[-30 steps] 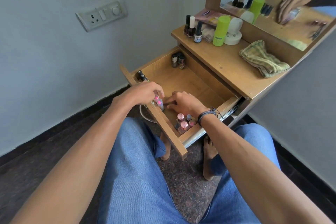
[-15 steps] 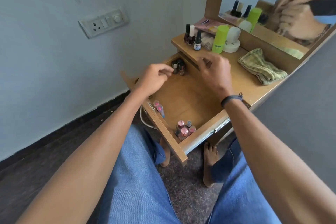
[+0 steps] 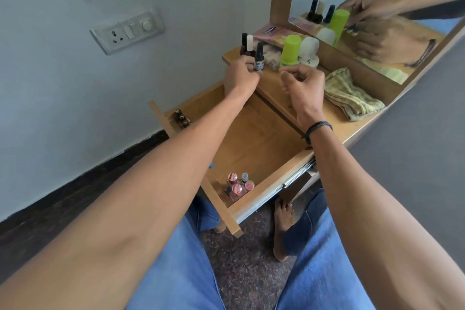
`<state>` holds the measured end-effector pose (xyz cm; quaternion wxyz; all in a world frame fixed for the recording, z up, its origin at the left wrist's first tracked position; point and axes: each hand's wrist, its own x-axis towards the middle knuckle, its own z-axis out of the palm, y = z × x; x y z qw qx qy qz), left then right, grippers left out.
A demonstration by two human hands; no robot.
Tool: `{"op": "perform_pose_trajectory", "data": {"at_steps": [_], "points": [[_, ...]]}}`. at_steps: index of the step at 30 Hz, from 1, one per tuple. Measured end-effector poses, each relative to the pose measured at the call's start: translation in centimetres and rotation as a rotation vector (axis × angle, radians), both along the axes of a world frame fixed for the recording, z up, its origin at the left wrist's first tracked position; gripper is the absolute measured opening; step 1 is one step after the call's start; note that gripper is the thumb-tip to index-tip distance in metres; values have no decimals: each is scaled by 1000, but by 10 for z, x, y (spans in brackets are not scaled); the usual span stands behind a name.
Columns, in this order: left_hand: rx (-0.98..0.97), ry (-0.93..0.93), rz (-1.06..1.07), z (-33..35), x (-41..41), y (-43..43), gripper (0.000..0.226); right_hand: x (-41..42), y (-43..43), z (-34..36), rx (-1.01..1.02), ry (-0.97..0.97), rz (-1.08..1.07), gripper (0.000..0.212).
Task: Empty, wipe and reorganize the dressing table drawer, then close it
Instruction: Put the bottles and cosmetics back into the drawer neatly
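Observation:
The wooden drawer [image 3: 256,138] stands pulled out, its floor mostly bare. Several pink-capped bottles [image 3: 237,185] cluster in its near corner, and a few dark-capped bottles [image 3: 181,117] sit in its far left corner. My left hand [image 3: 240,78] reaches onto the table top [image 3: 334,118], fingers curled round the base of the nail polish bottles [image 3: 251,50] standing there. My right hand [image 3: 302,85] hovers beside it above the table edge, fingers curled, nothing visible in them.
A folded yellow-green cloth [image 3: 352,94] lies on the table top to the right. A green bottle [image 3: 290,50], a white container [image 3: 308,51] and a pink packet [image 3: 271,33] stand before the mirror [image 3: 377,20]. A wall socket [image 3: 128,31] is at left.
Both hands left the drawer's near side and rose to the table top. The left hand went from the drawer to the nail polish bottles; the right hand moved up beside it.

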<state>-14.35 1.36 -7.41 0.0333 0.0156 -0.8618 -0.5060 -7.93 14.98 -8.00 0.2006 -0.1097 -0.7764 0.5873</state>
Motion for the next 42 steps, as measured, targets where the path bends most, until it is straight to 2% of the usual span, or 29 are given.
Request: {"op": "perform_pose_trajectory", "data": {"at_steps": [6,16,26,30,36,42], "points": [[-113,16,78,-5,-16,8,32,-4,-5,0,10,17,-7,14],[-204,44,69,-5,-27,16,21,-7,-3,-3,38,0,-8,16],[-151,177,-31,-18,-3,-10,22,-6,-3,-2,85,-33,-25,14],[-77,199,48,-26,22,-30,18,-1,-3,0,116,-43,5,14],[-45,38,231,-53,52,-41,13,3,-10,1,176,-77,44,14],[-36,-140,211,-80,56,-22,25,4,-14,3,221,-93,86,14]]}}
